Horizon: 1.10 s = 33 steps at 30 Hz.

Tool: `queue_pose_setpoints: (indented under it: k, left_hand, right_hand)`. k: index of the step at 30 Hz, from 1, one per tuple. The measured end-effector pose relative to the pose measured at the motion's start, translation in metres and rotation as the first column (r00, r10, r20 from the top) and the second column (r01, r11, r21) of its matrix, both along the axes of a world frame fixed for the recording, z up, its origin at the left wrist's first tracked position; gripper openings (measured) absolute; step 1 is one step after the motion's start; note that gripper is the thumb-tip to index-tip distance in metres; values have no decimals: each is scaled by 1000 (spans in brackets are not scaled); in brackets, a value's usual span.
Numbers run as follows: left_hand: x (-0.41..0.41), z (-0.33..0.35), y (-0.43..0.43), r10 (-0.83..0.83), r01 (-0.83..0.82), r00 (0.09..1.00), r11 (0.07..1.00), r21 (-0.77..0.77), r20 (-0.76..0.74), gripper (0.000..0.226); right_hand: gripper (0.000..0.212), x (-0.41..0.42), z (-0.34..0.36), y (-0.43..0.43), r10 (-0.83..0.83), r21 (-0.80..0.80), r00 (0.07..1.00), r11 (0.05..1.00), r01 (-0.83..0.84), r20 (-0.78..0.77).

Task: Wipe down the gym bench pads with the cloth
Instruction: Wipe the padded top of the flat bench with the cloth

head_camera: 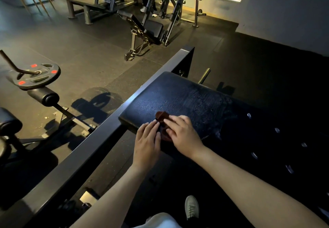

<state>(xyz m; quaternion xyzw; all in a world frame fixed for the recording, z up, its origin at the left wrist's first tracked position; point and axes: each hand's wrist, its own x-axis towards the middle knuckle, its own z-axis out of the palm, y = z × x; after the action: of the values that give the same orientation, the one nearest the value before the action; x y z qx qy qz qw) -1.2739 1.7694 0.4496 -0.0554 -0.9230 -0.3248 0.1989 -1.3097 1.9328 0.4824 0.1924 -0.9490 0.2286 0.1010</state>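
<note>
Gathering a small reddish-brown cloth (162, 117) at the near left corner of a black, grained vinyl bench pad (187, 98), a person appears to ready it for wiping, seen from the head camera, the only view. The left hand (146, 143) lies with fingers nearly straight, tips touching the cloth's left edge, seemingly to steady it against the pad. The right hand (184, 136) curls its fingers over the cloth with the thumb tucked at the near side, gripping the bundle. Much of the cloth is hidden beneath the two hands. It looks folded small, probably so one palm can press it flat. It sits on the pad just beside the grey steel frame rail (106, 130) running diagonally along the pad's left side, a sensible corner from which strokes can run outward. Streaks on the pad's right part catch the light and may be damp, though that cannot be confirmed. Well apart to the left, a black weight plate with red markings (38, 75) rests above a black roller cushion (45, 97). A pale lace-up shoe (192, 207) shows below.
</note>
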Motion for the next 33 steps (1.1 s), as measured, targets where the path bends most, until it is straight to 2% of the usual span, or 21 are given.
queue_pose_setpoints:
  k: [3,5,7,10,13,15,17,18,21,24,26,29,33]
  left_hand:
    - [5,-2,-8,6,-6,999,1000,-21,32,46]
    - [11,-3,-12,3,-10,996,997,75,91,46]
    - [18,-3,-16,-22,-7,991,977,215,129,43]
    - [30,0,-15,-41,-3,992,938,347,121,39]
    - [32,6,-7,-14,-97,981,826,556,192,36]
    - [28,13,-5,41,-154,981,756,636,188,39]
    - [25,19,-1,69,-153,985,765,626,157,41]
    - [24,19,2,61,-137,987,800,584,148,42]
    - [28,8,19,78,-146,978,917,370,193,50]
    - [31,2,44,193,-271,953,885,378,232,57]
    - [37,3,65,218,-286,953,878,385,209,55]
    - [56,1,95,161,-201,977,917,344,140,45]
    - [64,0,91,122,-133,991,955,266,56,46]
  right_hand:
    - [44,-16,6,-6,-142,39,986,989,139,92]
    - [45,-9,6,-18,-175,45,978,984,171,111]
    - [42,10,5,-30,-86,30,994,996,85,66]
    - [39,31,2,-39,12,-60,999,998,-9,42]
    - [41,35,14,-49,45,-237,975,971,8,217]
    - [43,35,24,-53,116,-288,941,957,-21,318]
    - [41,37,28,-49,179,-293,930,953,-82,322]
    - [40,38,28,-45,192,-290,932,952,-100,307]
    - [39,38,22,-19,131,-211,972,973,-89,196]
    - [35,39,15,15,60,-134,996,990,-51,62]
    - [33,44,11,33,34,-138,999,990,-29,30]
    - [32,59,7,44,21,-212,998,977,-9,52]
    - [31,68,2,49,50,-221,998,974,-43,29]
